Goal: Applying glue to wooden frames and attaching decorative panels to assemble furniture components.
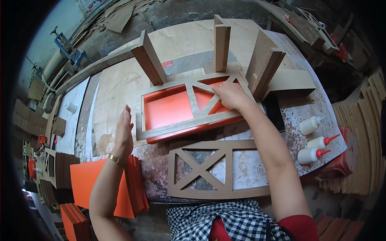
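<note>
A wooden frame panel with a cross lattice (165, 129) lies on an orange-red box-like piece (169, 110), whose inside shows through the openings. My right hand (233, 96) is on the panel's cross, its fingers bent and closed at the crossing bars; the fingertips are partly hidden. Just off the panel's left end, my left hand (124, 131) is held edge-on, fingers straight and together, with nothing in it. It appears apart from the panel. A second lattice frame (228, 168) lies nearer to me on the table.
Upright wooden pieces (148, 58) stand behind the panel. White glue bottles (309, 156) are at the right, beside a dark flat object (273, 112). Stacked orange boards (94, 180) sit at the near left. A blue metal clamp (66, 50) is at the far left.
</note>
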`<action>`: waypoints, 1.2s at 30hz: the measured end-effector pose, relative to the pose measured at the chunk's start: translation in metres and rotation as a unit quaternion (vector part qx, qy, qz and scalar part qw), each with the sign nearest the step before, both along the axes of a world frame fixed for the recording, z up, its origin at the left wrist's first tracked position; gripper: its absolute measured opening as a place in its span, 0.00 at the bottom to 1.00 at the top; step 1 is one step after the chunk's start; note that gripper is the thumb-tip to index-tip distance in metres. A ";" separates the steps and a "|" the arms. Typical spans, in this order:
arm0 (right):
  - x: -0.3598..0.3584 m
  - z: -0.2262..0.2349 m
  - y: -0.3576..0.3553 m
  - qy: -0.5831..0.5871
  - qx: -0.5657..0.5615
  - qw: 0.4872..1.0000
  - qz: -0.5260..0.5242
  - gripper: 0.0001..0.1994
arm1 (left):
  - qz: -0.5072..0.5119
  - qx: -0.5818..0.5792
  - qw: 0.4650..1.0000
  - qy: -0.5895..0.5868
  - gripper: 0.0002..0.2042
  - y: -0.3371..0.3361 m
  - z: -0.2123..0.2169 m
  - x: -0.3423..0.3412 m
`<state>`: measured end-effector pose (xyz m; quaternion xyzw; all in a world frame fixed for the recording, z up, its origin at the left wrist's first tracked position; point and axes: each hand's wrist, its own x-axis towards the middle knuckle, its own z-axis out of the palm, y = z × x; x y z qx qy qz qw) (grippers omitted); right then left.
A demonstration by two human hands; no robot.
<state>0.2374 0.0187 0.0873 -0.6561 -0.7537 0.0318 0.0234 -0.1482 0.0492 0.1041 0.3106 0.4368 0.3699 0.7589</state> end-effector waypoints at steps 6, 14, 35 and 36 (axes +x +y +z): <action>0.007 -0.015 0.001 0.011 0.036 0.999 -0.006 0.05 | 0.024 0.072 0.992 0.102 0.28 0.003 -0.014 0.044; 0.022 -0.024 0.000 0.031 0.030 0.999 -0.003 0.11 | 0.053 0.175 0.954 0.239 0.27 0.001 -0.024 0.079; 0.050 -0.069 -0.001 0.068 0.052 0.991 -0.105 0.35 | -0.100 0.322 0.752 0.567 0.29 0.014 -0.054 0.066; 0.049 -0.068 -0.001 0.068 0.057 0.989 -0.116 0.34 | -0.117 0.334 0.733 0.580 0.29 0.013 -0.054 0.063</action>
